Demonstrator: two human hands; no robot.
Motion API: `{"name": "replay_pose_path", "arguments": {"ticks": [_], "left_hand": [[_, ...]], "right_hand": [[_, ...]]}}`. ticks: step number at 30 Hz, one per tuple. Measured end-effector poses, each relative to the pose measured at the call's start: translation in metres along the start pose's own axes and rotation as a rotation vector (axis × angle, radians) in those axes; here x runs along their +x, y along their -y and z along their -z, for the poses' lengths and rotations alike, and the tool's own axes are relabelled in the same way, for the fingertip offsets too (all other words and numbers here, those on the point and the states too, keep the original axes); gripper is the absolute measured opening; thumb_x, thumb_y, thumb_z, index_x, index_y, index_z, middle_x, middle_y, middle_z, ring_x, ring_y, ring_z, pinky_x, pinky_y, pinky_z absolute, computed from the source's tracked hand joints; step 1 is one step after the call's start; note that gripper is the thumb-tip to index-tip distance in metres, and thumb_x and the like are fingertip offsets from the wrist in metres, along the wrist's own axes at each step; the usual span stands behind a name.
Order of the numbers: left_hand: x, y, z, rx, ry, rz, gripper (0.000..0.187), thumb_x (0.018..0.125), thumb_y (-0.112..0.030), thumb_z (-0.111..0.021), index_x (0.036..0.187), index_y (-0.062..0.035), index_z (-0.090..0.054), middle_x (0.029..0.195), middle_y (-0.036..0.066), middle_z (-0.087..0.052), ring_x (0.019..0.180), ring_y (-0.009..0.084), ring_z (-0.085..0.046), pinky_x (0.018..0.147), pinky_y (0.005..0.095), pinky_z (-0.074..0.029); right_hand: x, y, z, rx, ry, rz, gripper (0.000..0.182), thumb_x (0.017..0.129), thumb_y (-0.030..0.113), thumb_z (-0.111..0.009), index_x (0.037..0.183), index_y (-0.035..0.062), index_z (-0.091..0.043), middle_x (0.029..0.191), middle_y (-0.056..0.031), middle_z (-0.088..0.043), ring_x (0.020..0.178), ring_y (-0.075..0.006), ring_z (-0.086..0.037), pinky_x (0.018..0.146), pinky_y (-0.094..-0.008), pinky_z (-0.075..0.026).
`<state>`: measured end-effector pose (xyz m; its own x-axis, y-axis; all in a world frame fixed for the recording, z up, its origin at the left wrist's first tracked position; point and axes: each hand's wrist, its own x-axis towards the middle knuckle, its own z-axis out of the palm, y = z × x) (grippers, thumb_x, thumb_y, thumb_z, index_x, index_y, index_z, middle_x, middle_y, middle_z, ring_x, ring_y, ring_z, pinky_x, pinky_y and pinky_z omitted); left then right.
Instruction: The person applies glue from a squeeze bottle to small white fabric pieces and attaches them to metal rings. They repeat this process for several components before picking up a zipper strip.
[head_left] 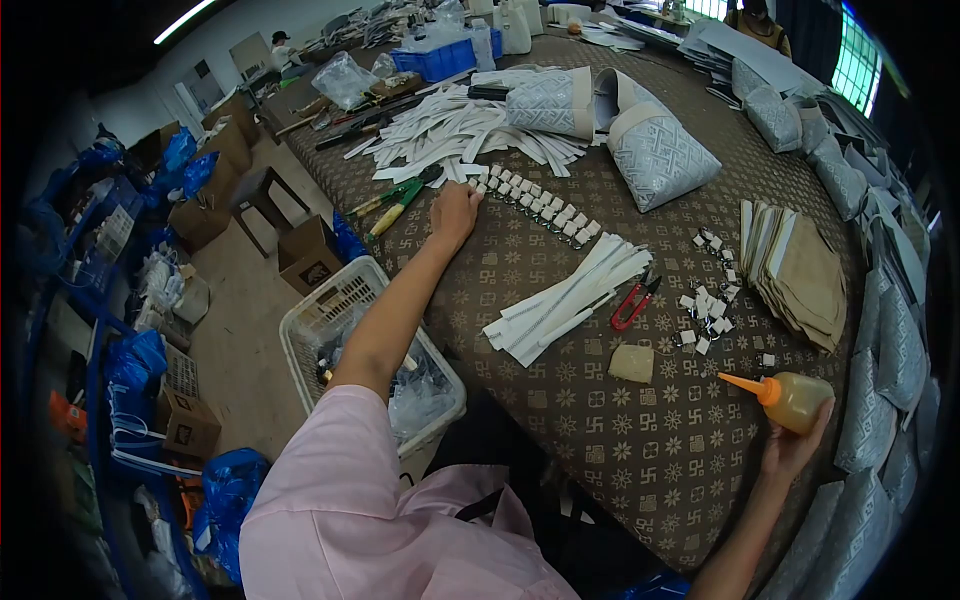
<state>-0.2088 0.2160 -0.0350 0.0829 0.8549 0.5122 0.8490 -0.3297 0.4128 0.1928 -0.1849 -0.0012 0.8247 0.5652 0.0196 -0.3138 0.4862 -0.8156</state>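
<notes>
My right hand (797,447) is wrapped around a squeeze bottle (799,402) of yellowish liquid. Its orange nozzle points left over the table. Stretched far forward, my left hand (457,212) has its fingers curled at the near-left end of a row of small white square pieces (540,205) with dark metal parts. What those fingertips hold, if anything, is too small to make out. More such pieces lie loosely grouped (708,310) left of the bottle. Between the hands are a stack of white strips (570,298), red-handled snips (636,300) and a beige sponge-like block (631,363).
Green-and-yellow-handled pliers (398,208) lie beside my left hand. Behind are a heap of white strips (450,128) and patterned silver-grey covers (663,160). Brown flat pieces (795,270) are stacked right. A white plastic basket (455,405) stands below the table's left edge. People are visible farther back.
</notes>
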Motion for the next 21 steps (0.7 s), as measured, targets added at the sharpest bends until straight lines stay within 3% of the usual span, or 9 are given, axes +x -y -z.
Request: {"name": "replay_pose_path", "arguments": {"ticks": [9,12,15,17,19,21], "left_hand": [[-0.004,0.0,0.003,-0.037,-0.071,-0.057,0.018,0.081,-0.022,-0.058,0.084,-0.0039,-0.063,0.091,0.016,-0.057,0.083,0.0344,-0.057,0.071,0.0428,-0.045],[-0.009,-0.004,0.003,-0.059,-0.153,-0.189,0.018,0.081,-0.018,-0.058,0.083,-0.0005,-0.061,0.085,0.017,-0.058,0.079,0.0347,-0.057,0.069,0.043,-0.045],[-0.031,-0.063,0.023,-0.286,-0.005,-0.319,0.014,0.082,-0.013,-0.059,0.086,0.0002,-0.062,0.078,0.014,-0.059,0.068,0.0277,-0.057,0.063,0.0357,-0.045],[-0.043,-0.117,0.038,-0.361,0.11,-0.335,0.013,0.082,-0.011,-0.059,0.086,0.0003,-0.062,0.077,0.013,-0.059,0.064,0.025,-0.056,0.062,0.033,-0.045],[-0.058,-0.169,0.041,-0.556,0.251,-0.527,0.012,0.082,-0.01,-0.061,0.088,0.0001,-0.062,0.078,0.011,-0.059,0.064,0.0208,-0.055,0.061,0.0296,-0.044],[-0.067,-0.212,0.031,-0.589,0.428,-0.683,0.018,0.082,-0.015,-0.061,0.094,-0.0005,-0.061,0.087,0.013,-0.059,0.072,0.0228,-0.058,0.065,0.0304,-0.046]], "right_hand": [[0.0,0.002,-0.003,0.027,-0.008,0.012,0.044,0.088,0.037,-0.053,0.118,0.0068,-0.045,0.106,-0.0099,-0.055,0.091,-0.02,-0.061,0.056,-0.0264,-0.056],[-0.004,0.002,-0.004,0.124,-0.1,0.016,0.037,0.088,0.035,-0.052,0.112,0.0077,-0.049,0.106,-0.0091,-0.055,0.089,-0.0199,-0.062,0.056,-0.0267,-0.057],[0.007,0.002,0.022,0.221,0.085,-0.03,0.036,0.087,0.036,-0.053,0.108,0.0076,-0.051,0.1,-0.0069,-0.057,0.085,-0.0187,-0.062,0.054,-0.025,-0.055],[0.001,0.009,0.005,0.175,-0.014,0.031,0.036,0.087,0.037,-0.054,0.108,0.0084,-0.05,0.097,-0.0065,-0.058,0.083,-0.0188,-0.063,0.053,-0.0255,-0.055],[0.0,0.018,-0.002,0.172,-0.037,0.039,0.036,0.086,0.037,-0.054,0.108,0.0086,-0.049,0.097,-0.0072,-0.058,0.083,-0.0195,-0.063,0.053,-0.0264,-0.055],[-0.003,0.02,0.0,0.174,-0.035,0.034,0.037,0.086,0.037,-0.055,0.109,0.0088,-0.048,0.097,-0.0078,-0.058,0.083,-0.0202,-0.063,0.053,-0.0273,-0.055]]}}
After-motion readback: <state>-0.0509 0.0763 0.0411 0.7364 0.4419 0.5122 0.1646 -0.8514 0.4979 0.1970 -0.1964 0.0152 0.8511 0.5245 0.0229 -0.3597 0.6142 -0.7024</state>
